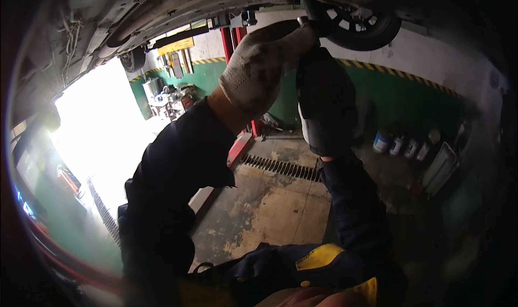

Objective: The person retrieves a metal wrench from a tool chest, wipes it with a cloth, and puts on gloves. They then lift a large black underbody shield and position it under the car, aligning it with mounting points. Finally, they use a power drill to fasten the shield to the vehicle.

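Overhead is the underside of a raised car, and both my arms reach up to it in dark sleeves. My left hand, in a whitish, soiled knit glove, is closed, with its fingers curled near a small shiny metal end; the rest of that piece is hidden. Just right of it and lower, my right hand, in a glove with a dark back, is raised and closed. Its fingers face away in deep shadow, so what it grips cannot be made out. The hands nearly touch at the fingertips.
A wheel hangs beyond my hands, another wheel far left. A red lift post rises behind my left hand. A drain grate crosses the floor. Buckets line the right wall; a cluttered bench stands at the back.
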Tool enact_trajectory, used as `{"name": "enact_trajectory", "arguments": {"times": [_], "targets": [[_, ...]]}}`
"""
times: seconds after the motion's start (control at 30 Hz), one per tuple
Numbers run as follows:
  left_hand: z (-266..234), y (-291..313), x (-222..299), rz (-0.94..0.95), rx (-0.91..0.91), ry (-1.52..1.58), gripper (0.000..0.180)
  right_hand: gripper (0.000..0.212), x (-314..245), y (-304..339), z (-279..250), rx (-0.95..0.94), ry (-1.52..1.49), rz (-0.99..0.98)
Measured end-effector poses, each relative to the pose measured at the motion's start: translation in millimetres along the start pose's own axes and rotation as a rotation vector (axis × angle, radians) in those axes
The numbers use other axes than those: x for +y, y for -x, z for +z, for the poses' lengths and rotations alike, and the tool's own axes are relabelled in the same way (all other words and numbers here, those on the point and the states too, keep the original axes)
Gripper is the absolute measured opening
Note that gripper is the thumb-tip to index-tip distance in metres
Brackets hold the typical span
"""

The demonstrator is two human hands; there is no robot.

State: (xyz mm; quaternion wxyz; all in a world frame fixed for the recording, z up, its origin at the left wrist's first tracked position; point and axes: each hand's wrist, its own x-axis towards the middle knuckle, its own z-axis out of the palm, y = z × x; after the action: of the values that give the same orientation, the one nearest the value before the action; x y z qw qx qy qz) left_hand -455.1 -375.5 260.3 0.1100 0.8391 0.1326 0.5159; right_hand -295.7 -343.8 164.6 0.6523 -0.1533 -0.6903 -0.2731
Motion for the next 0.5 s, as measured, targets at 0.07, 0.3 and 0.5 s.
{"name": "enact_trajectory", "arguments": {"times": [0.07,0.3,0.5], "targets": [[-4,-20,10,0.147,0.006,-0.081,0.031,0.048,13,-19,3,0.062,0.084,-0.029],[9,-73,20,0.272,0.115,-0.019,0.026,0.042,43,-75,-4,0.176,0.475,-0.086],[-10,-88,29,0.583,0.117,-0.881,0.032,0.039,56,-99,2,0.175,0.498,-0.035]]}}
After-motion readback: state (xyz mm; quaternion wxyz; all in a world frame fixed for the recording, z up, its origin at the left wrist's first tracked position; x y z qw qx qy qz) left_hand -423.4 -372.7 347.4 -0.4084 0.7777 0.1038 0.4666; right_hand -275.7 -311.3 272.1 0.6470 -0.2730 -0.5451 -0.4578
